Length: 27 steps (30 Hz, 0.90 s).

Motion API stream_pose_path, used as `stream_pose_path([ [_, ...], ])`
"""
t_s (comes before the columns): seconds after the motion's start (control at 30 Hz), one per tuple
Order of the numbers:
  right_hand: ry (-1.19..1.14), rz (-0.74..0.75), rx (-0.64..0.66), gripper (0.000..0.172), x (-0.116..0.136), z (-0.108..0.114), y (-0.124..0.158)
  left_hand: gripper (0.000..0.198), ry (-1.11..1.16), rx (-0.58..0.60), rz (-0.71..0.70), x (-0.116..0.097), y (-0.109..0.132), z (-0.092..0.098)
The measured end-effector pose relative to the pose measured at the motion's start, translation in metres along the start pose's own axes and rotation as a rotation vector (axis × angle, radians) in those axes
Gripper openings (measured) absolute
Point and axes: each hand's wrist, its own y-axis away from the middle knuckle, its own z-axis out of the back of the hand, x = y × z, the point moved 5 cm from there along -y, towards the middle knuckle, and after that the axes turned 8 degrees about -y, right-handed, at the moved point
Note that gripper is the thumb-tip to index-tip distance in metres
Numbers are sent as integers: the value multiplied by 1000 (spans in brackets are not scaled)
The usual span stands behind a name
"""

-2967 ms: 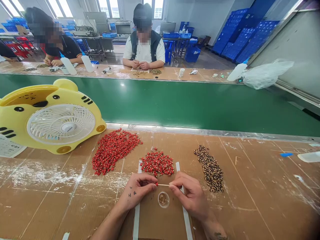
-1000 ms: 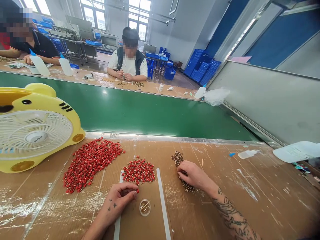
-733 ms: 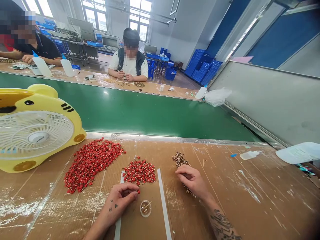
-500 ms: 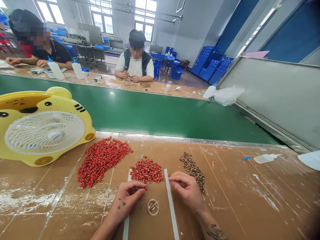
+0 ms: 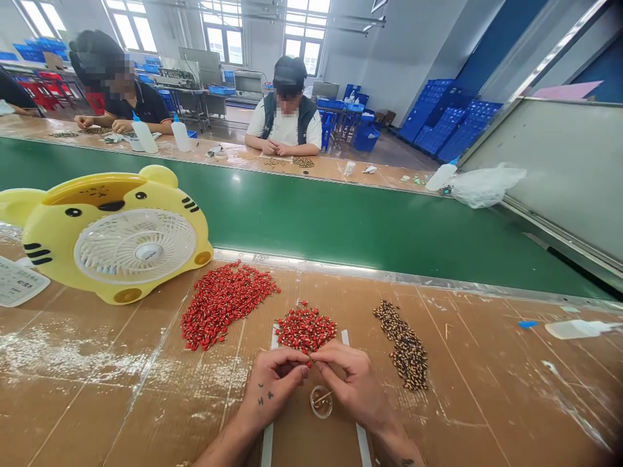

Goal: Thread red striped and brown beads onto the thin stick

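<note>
My left hand (image 5: 278, 384) is closed in a pinch on a small red piece (image 5: 309, 364), mostly hidden by the fingertips. My right hand (image 5: 351, 383) meets it there, thumb and forefinger pressed together; what it pinches is too small to make out. Just beyond the fingertips lies a small heap of red pieces (image 5: 305, 326) with pale tips. Below the hands, a small round clear cup (image 5: 322, 402) holds a clear substance and a thin wooden stick. To the right of my right hand is a pile of small black-and-gold pieces (image 5: 406, 350).
A larger red heap (image 5: 226, 301) lies at left, beside a yellow animal-faced fan (image 5: 114, 237). White strips (image 5: 363, 444) run along the cardboard-covered table. A plastic bottle (image 5: 577, 329) and blue cap (image 5: 527, 324) lie at right. Beyond the green belt (image 5: 311, 217), co-workers sit at another table.
My right hand has moved left from beside the black-and-gold pile to meet my left hand's fingertips at the red piece. The camera view has turned slightly left.
</note>
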Motion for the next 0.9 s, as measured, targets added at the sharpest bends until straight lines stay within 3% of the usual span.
stream_pose_path([
  [0.33,76,-24,-6,16,-7,-1,-4,12,43,-51,58,3,-1,4],
  [0.47,97,-84,-107,16,-10,21,-9,15,145,-271,81,5,-4,32],
  [0.57,146,-84,87,12,1,20,-15,17,252,-424,62,9,-5,48],
  [0.7,328,94,457,12,27,-13,-14,17,273,-410,24,10,-6,48],
  [0.9,757,205,644,19,24,-61,-10,14,269,-394,31,8,-4,45],
])
